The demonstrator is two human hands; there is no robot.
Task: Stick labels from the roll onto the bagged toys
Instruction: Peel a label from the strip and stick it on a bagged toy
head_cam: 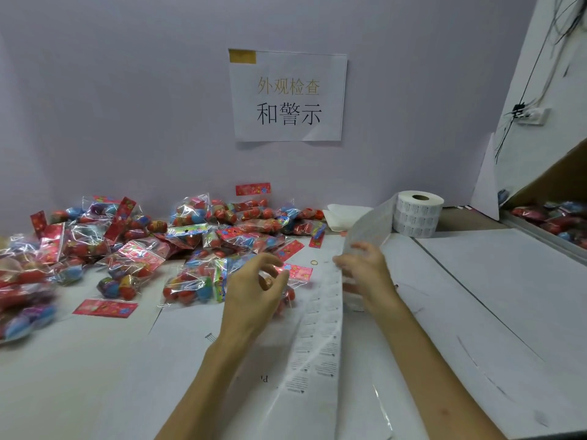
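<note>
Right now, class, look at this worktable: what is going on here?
A person is labelling toys. Their right hand is at the edge of the long white strip of printed labels, which runs from the white label roll down across the table; blur hides whether the fingers pinch it. The left hand hovers, fingers loosely curled, over one clear bag of red and blue toys. Many more such bags lie piled to the left.
</note>
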